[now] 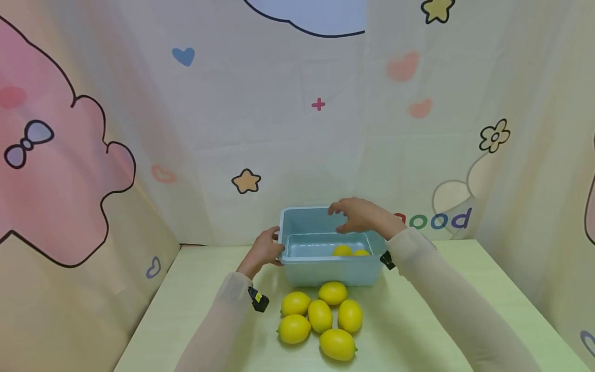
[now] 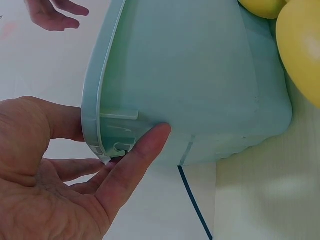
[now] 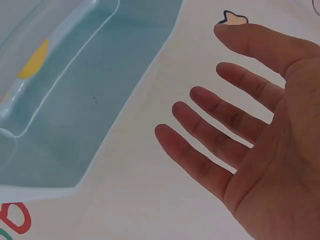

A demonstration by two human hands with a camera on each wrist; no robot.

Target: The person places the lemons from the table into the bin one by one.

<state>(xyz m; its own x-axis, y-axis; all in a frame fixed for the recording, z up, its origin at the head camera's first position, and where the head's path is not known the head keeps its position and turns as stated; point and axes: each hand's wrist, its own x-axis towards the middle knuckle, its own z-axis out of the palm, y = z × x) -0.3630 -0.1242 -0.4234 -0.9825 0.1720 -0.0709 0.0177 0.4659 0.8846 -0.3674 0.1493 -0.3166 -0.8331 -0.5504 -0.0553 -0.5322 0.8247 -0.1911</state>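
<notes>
A light blue plastic bin [image 1: 332, 272] stands on the table, with two lemons [image 1: 342, 250] showing inside. My left hand [image 1: 265, 249] grips the bin's left end. In the left wrist view, its thumb [image 2: 145, 150] lies on the wall below the rim and the fingers go around the corner. Over the back right part of the bin is my right hand [image 1: 361, 215], holding nothing. The right wrist view shows its fingers [image 3: 192, 160] spread and extended, apart from the bin's rim. Several yellow lemons [image 1: 320, 316] lie grouped on the table before the bin.
The pale green table [image 1: 418, 330] reaches back to a curtain [image 1: 279, 129] printed with hearts, stars and letters. More of the printed cloth hangs at both sides. The bin stands near the table's back edge.
</notes>
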